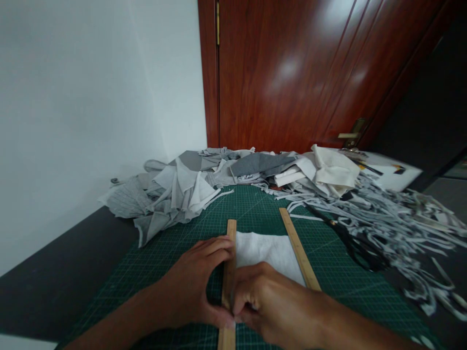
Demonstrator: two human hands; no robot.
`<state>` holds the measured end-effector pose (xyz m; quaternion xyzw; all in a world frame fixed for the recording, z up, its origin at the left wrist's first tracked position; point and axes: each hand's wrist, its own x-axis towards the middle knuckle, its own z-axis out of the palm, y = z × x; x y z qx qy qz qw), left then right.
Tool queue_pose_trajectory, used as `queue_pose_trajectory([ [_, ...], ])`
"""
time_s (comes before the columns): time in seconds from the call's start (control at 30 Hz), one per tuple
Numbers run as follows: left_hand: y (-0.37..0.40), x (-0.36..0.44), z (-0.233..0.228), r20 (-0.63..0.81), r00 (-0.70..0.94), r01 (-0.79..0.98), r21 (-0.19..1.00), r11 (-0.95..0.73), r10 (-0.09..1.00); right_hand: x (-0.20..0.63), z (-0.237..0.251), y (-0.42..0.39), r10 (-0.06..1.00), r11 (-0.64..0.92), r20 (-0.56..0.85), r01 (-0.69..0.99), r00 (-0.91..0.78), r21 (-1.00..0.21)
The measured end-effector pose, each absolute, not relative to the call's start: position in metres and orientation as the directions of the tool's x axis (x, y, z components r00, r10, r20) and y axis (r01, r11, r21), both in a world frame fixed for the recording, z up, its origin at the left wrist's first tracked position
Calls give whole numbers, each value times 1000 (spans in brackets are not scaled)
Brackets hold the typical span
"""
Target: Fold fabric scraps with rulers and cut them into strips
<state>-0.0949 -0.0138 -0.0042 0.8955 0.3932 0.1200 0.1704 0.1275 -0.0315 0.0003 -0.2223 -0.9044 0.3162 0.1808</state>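
A piece of pale grey-white fabric lies flat on a green cutting mat, between two wooden rulers. My left hand presses the left wooden ruler, its fingertips higher up and its thumb lower down, spread apart. Right beside that ruler's edge, my right hand is closed in a pinch over the fabric. A thin dark sliver shows at its fingers, too small to name. The right wooden ruler lies along the fabric's other side, its near end passing behind my right forearm.
Grey and white fabric scraps are heaped at the back left. More folded fabric lies along the back, by a brown door. To the right, black-handled scissors rest beside a tangle of cut grey strips. A white wall rises on the left.
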Motion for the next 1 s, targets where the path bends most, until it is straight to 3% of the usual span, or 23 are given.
queue_pose_trajectory([
  [0.37,-7,-103,-14,143,698,603,413,-683,702,129,-12,-39,533,697,208,286,-820,-658],
  [0.6,-8,-99,-7,103,694,613,435,-659,713,136,-14,-42,457,674,181,206,-871,-709],
  [1.0,-12,-98,-1,77,673,646,422,-636,735,189,13,-39,751,505,138,426,-646,-751],
])
